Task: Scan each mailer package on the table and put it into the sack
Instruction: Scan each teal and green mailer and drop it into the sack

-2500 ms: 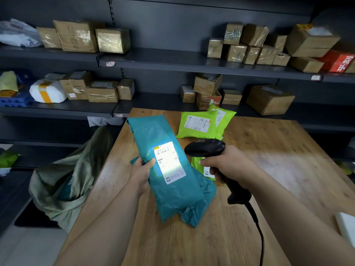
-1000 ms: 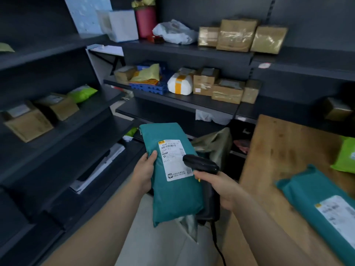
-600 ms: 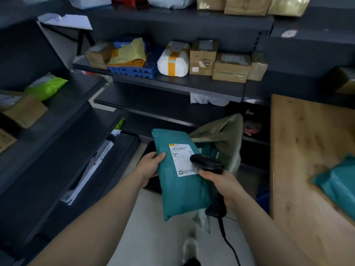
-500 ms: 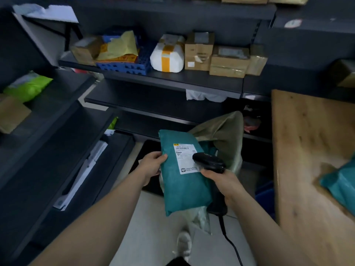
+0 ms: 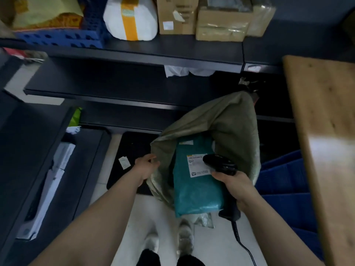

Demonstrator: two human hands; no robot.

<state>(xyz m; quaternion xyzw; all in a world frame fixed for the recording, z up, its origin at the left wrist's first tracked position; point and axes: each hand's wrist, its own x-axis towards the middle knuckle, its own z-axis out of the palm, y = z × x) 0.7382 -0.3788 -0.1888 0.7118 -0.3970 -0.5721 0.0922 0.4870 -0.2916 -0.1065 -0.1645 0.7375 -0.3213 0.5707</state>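
The grey-green sack [image 5: 221, 120] stands open on the floor left of the wooden table [image 5: 326, 112]. A teal mailer [image 5: 196, 192] with a white label lies in the sack's mouth, its near end sticking out over the front rim. Another teal mailer [image 5: 194, 144] shows deeper inside. My left hand [image 5: 147, 167] is off the mailer and grips the sack's left rim. My right hand [image 5: 234, 184] holds the black barcode scanner [image 5: 219, 163] by its handle, its head over the mailer's label. The scanner's cable hangs down toward the floor.
Dark shelves [image 5: 134, 52] with cardboard boxes [image 5: 221, 18] and a white parcel [image 5: 130, 18] run behind the sack. A low shelf unit [image 5: 38, 150] is on the left. A blue crate [image 5: 284, 189] sits under the table's edge. My shoes [image 5: 184, 235] are on the pale floor.
My view has tilted down over the sack. The teal mailer went from my left hand into the sack's mouth. My left hand let it go and took the sack's rim.
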